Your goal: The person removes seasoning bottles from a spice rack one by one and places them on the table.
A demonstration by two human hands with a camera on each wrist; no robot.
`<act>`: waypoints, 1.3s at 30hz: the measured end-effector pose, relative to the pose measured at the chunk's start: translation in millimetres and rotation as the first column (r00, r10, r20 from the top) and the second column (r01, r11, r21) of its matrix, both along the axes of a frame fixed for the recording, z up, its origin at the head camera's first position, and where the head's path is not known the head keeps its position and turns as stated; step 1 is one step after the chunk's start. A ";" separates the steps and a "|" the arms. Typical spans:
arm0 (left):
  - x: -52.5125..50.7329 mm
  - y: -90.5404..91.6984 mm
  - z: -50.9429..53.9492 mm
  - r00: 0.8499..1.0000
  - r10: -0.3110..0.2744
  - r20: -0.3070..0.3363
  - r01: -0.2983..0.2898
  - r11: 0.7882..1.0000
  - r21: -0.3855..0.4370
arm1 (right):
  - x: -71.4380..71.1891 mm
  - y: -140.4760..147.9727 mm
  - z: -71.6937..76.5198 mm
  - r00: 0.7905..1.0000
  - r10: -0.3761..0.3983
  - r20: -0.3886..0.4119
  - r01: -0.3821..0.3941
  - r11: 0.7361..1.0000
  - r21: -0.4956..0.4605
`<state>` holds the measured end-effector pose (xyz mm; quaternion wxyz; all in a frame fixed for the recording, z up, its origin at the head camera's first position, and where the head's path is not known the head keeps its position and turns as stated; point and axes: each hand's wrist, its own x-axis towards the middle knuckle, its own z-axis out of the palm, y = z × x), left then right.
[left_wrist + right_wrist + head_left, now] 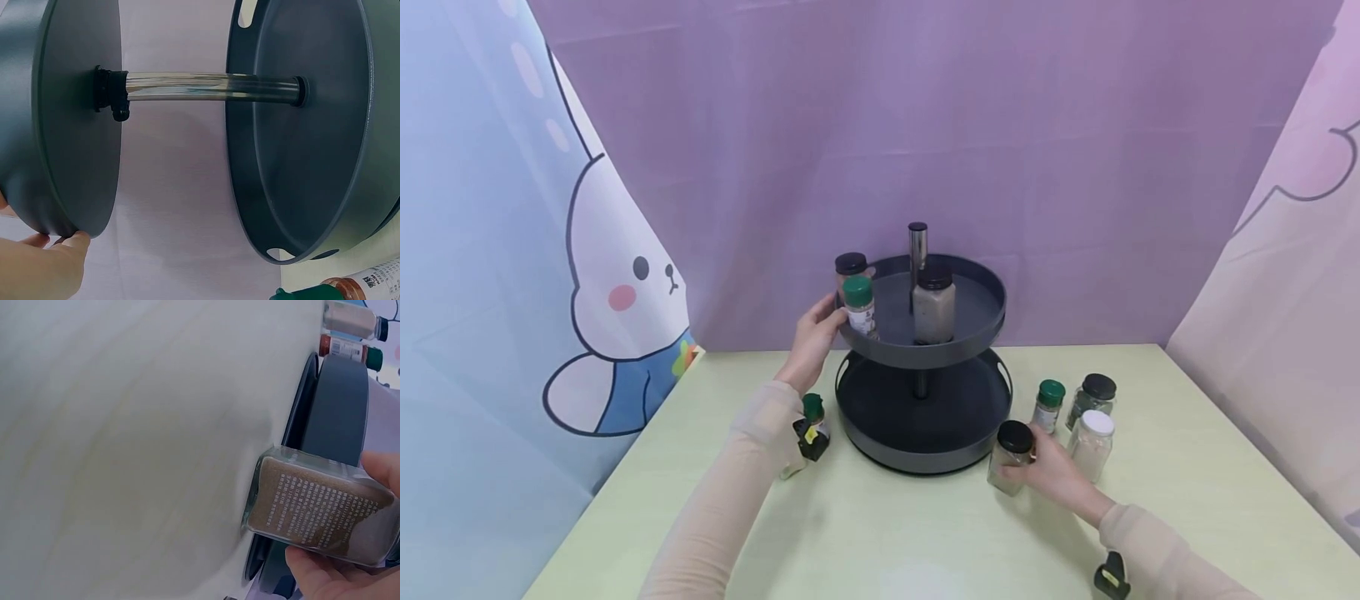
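At the left rim of the two-tier stand's upper tray point(925, 357), my left hand point(811, 343) holds the edge beside a green-capped bottle point(860, 317); in the left wrist view its fingers point(74, 240) touch the underside of that tray point(81, 156). My right hand point(1060, 479) grips a black-lidded jar point(1009, 471), right of the lower tray point(925, 458). The right wrist view shows this square glass jar point(312, 509), with brown powder in it, between the thumb and fingers of the hand point(337, 578). Another black-lidded jar point(934, 315) stands on the upper tray.
A third black-lidded jar point(850, 265) is on the upper tray behind the green-capped bottle. Right of the stand are a green-capped bottle point(1048, 408), a dark-lidded jar point(1096, 392) and a white-lidded jar point(1090, 454). Left of it, a green-capped bottle point(813, 407) is partly hidden by the left wrist.
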<state>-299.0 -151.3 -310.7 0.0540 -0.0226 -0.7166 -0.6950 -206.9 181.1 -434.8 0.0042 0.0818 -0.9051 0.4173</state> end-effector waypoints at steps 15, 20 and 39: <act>-0.1 -0.3 0.1 1.000 -0.006 0.002 0.006 1.000 -0.009 | -2.4 2.7 15.4 0.995 0.098 0.003 -0.098 0.994 -0.058; 0.2 -0.9 -0.4 1.000 -0.013 -0.002 0.013 1.000 -0.009 | -5.3 4.8 32.7 0.986 0.163 0.017 -0.162 0.985 -0.060; 0.1 -0.6 -0.9 1.000 -0.001 -0.007 0.001 1.000 -0.003 | -12.2 -0.3 140.9 0.972 0.208 -0.107 -0.211 0.977 -0.017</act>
